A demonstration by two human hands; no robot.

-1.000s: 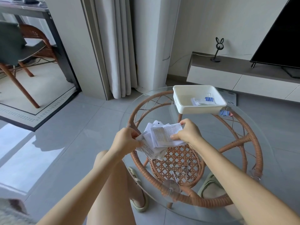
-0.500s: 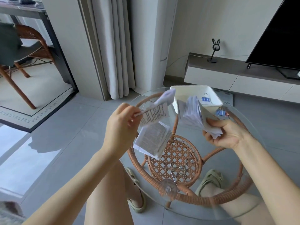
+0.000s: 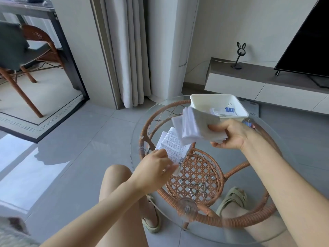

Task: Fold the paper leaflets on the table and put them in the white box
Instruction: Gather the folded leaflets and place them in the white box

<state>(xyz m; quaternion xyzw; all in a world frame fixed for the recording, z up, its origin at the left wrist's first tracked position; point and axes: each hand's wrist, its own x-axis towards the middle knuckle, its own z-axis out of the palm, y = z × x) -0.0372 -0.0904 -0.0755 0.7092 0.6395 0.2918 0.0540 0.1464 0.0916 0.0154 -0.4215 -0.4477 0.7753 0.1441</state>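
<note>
**Leaflets held in both hands above the glass worktop**

Head view: at centre right of the frame the right hand was clamped on a thick stack of leaflets, held just in front of the white box; lower, near the centre, the left hand pinched the bottom edge of a single printed leaflet, which tilted up toward the stack; both hands were above the round glass worktop; the white box stood at its far edge, holding folded paper and a blue binder clip.
</note>
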